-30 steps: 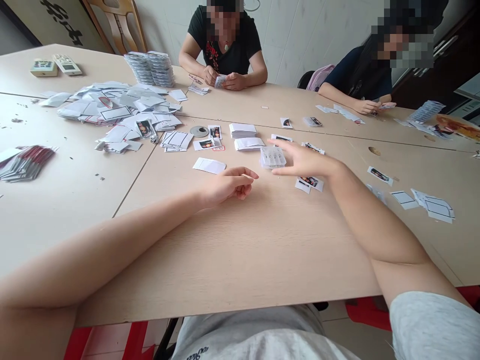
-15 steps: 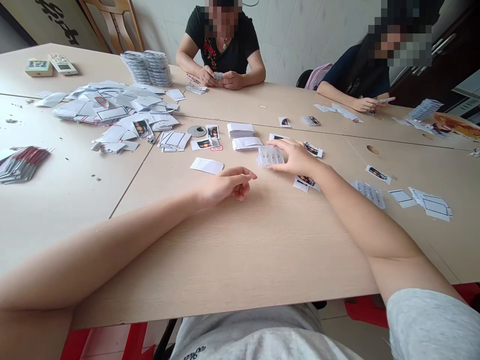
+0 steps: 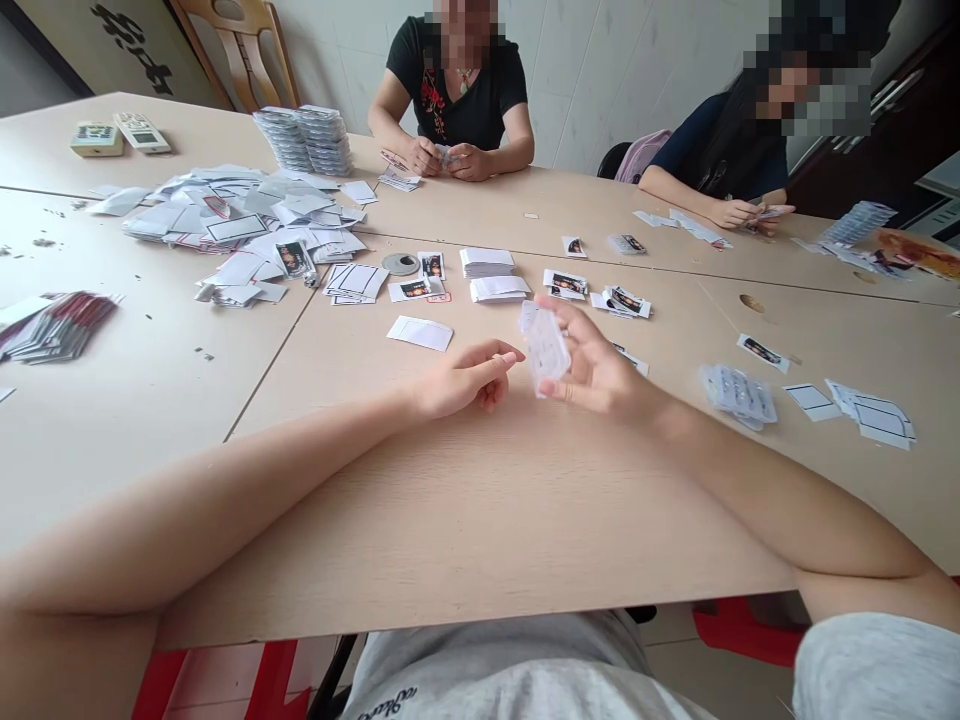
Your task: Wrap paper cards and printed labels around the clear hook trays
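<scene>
Fingers of the right hand pinch a clear plastic case by its edges

The thumb presses one edge and the forefinger the opposite one, a grip that seems meant to leave the broad face uncovered. The case tilts up, to the right of the white card stack and nearer than it; whether its lower corner touches the counter I cannot tell. Small marks show through the plastic, too faint to name as contents. The left hand waits nearer than the stack, fingers loosely curled, nothing visible in them, perhaps kept close to help steady the case.

Well right of the stack lies a pile of clear cases, its ribbed rows suggesting compartments; the filling is unreadable. Printed cards sit just right of the stack, apparently sorted within reach. Left of it are a tape roll and, farther out, a loose heap of white envelopes. Beyond that heap, far left of the stack, rise tall columns of packed cases, probably tiered to save room.
</scene>
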The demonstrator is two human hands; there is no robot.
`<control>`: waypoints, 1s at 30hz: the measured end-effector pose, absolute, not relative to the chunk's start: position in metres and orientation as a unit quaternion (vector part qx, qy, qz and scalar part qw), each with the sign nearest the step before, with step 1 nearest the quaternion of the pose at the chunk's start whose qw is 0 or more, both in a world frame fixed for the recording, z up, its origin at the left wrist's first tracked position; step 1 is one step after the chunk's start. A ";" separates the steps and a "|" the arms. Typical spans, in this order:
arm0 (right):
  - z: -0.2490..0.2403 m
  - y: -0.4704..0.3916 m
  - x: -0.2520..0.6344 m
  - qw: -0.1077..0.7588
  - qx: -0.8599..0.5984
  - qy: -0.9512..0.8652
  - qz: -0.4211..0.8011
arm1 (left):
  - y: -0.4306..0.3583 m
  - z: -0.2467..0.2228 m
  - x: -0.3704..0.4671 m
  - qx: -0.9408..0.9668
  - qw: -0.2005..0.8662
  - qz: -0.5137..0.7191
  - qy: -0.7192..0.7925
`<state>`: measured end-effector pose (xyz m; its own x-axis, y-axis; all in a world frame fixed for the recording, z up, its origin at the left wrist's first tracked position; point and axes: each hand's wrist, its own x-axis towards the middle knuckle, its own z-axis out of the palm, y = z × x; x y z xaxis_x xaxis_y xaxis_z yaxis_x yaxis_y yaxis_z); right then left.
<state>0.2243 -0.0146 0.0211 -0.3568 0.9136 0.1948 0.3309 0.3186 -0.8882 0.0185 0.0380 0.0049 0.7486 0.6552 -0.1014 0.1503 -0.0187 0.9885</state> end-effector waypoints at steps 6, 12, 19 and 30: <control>-0.015 -0.040 0.225 0.378 -0.462 -0.698 0.396 | 0.039 0.007 0.021 0.688 0.622 0.186 0.324; 0.008 -0.050 0.236 0.221 -0.476 -0.783 0.334 | 0.038 0.008 0.020 0.675 0.633 0.187 0.329; 0.039 -0.026 0.318 0.051 -0.681 -0.707 0.180 | 0.038 0.004 0.021 0.709 0.600 0.169 0.331; 0.022 -0.003 0.340 0.042 -0.733 -0.658 0.167 | 0.040 0.001 0.020 0.745 0.568 0.150 0.317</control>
<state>0.3395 -0.0033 0.0216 0.0774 0.9788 -0.1895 0.9512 -0.1294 -0.2802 0.0196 0.0396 0.0013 0.7539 0.6425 -0.1375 0.3027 -0.1540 0.9406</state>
